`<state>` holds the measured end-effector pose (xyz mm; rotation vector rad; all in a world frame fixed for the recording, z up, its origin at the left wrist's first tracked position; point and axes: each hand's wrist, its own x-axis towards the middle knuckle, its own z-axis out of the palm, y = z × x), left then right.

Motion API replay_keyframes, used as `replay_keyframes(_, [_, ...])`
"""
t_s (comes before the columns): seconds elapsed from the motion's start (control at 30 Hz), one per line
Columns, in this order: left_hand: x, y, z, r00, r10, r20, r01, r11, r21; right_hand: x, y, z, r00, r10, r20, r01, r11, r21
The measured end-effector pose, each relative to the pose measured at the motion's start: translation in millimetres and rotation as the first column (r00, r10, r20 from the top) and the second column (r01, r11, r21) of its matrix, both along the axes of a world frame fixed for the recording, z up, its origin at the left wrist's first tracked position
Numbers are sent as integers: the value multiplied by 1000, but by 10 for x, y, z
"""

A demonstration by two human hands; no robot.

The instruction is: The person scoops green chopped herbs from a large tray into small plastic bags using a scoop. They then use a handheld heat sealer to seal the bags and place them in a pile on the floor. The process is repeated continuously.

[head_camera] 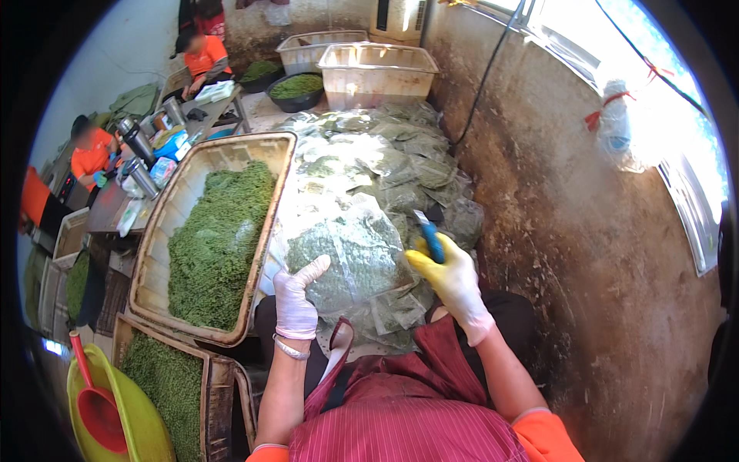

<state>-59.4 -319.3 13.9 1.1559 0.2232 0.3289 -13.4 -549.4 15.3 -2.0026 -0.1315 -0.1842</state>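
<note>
My left hand [298,300], in a thin whitish glove, is at the near left edge of a clear plastic bag [352,260] filled with green granules, thumb raised; its fingers are partly hidden. My right hand [453,277], in a glove with yellow fingers, grips a blue-handled blade tool [430,235], possibly a utility knife, its metal end pointing up and away. That hand is just right of the bag. The bag lies on a wide pile of similar filled bags [427,173]. Left of it stands a large plastic tub [144,271] holding a green granular heap [222,248].
Lower left are a crate of green granules [167,387] and a yellow-green tub [95,369] with a red scoop [101,410]. A stained wall [537,231] rises on the right. Tubs [378,81] stand behind. Co-workers [92,150] sit beyond a table [109,208] with flasks.
</note>
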Motion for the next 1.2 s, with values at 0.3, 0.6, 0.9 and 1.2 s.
replay_keyframes(0.3, [307,264,-1348,980,197,-1,-167,833,528,109,423,-41,939,188,-288,22,803,595])
replay_keyframes(0.6, [786,-304,-822,940,98,-328,310,164,936,-27,153,-397,900,167,-402,176,704,688])
replay_keyframes(0.9, [370,-239,-1120,950,-50,-308,299,431,852,82,133,-480,807,380,-452,77,691,719])
replay_keyframes(1.2, [439,320,-1463,995,-32,-93,88,-145,986,138,485,-278,752,506,-423,297,313,902])
